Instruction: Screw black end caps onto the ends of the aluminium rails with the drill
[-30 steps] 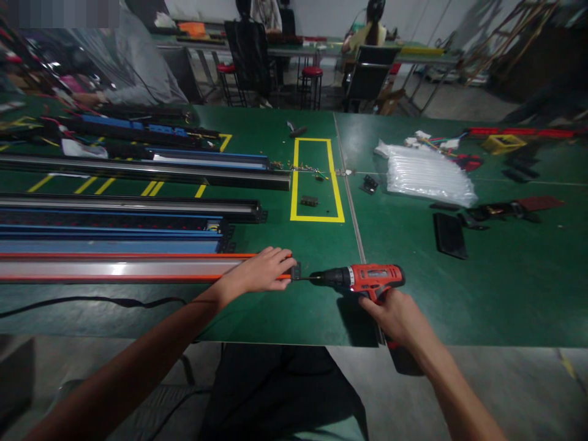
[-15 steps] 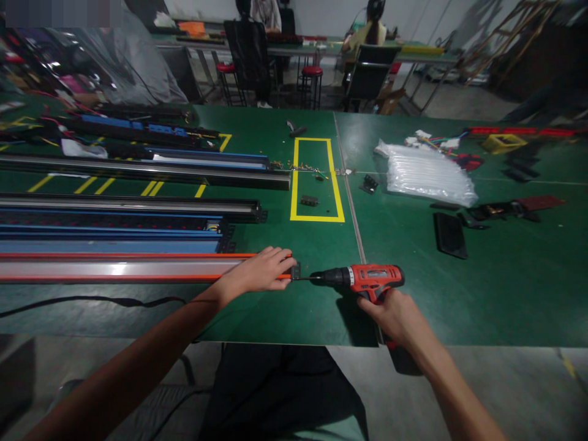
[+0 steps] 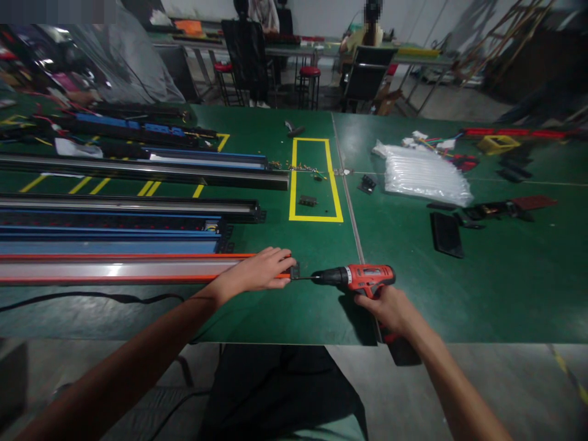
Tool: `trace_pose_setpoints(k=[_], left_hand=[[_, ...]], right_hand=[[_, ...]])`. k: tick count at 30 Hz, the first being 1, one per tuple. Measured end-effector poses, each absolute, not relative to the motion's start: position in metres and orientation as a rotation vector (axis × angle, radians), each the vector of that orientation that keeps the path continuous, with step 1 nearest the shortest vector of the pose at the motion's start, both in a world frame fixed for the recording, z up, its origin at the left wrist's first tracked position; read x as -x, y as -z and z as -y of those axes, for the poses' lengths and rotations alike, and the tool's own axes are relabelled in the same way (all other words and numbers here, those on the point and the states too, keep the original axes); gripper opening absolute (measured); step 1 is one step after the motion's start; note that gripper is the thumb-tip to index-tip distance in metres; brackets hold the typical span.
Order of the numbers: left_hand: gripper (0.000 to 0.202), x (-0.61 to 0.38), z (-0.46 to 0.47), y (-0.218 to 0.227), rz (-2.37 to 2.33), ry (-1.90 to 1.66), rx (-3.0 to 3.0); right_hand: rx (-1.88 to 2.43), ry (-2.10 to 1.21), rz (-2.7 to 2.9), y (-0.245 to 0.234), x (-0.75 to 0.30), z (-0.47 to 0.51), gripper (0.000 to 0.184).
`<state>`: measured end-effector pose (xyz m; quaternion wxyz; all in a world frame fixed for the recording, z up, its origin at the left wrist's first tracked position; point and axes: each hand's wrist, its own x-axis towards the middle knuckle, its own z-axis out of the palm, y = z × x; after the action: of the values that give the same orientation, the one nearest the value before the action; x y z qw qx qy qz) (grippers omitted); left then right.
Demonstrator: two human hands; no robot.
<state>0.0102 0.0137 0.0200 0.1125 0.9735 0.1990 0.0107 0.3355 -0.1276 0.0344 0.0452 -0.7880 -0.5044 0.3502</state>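
A long rail (image 3: 138, 269) with orange edges and a silvery face lies along the near side of the table. My left hand (image 3: 260, 271) is closed over its right end, fingers wrapped across it beside a small black end cap (image 3: 295, 269). My right hand (image 3: 392, 312) grips the handle of a red and black cordless drill (image 3: 371, 275), held level and pointing left. Its long thin bit reaches the end cap; whether the tip sits in a screw is too small to tell.
Behind the orange rail lie blue-edged rails (image 3: 105, 245) and black rails (image 3: 184, 174). Small loose parts lie around a yellow taped rectangle (image 3: 316, 218). To the right are a clear plastic-wrapped bundle (image 3: 425, 174) and a black flat device (image 3: 446, 236). People sit at the far table.
The drill and my right hand have shifted slightly, with the drill's rear turned a little. My left hand stays on the rail's end. The whole view has moved slightly.
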Motion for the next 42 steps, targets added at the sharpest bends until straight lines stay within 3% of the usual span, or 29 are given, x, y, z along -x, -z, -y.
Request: trace_pose_setpoints(k=[10,16,23,29,42], left_hand=[[0.029,-0.013,-0.01,-0.025,-0.636,-0.033,-2.876],[0.047,-0.008,-0.01,-0.029,-0.571,0.004,-2.89],[0.048,-0.001,0.001,-0.026,-0.829,-0.096,-2.983],[0.04,-0.004,0.003,-0.017,-0.841,0.078,-3.05],[0.035,-0.006,-0.005,-0.024,-0.745,0.044,-3.029]], right_hand=[[2.379,-1.115,1.533,-0.024,-0.343,0.124,0.035],[2.337,-1.067,1.571,-0.029,-0.341,0.125,0.033],[2.34,-1.107,1.532,-0.033,-0.338,0.127,0.035],[2.311,-1.133,1.505,-0.034,-0.337,0.127,0.034],[2.272,-1.189,1.494,-0.039,-0.339,0.123,0.034]])
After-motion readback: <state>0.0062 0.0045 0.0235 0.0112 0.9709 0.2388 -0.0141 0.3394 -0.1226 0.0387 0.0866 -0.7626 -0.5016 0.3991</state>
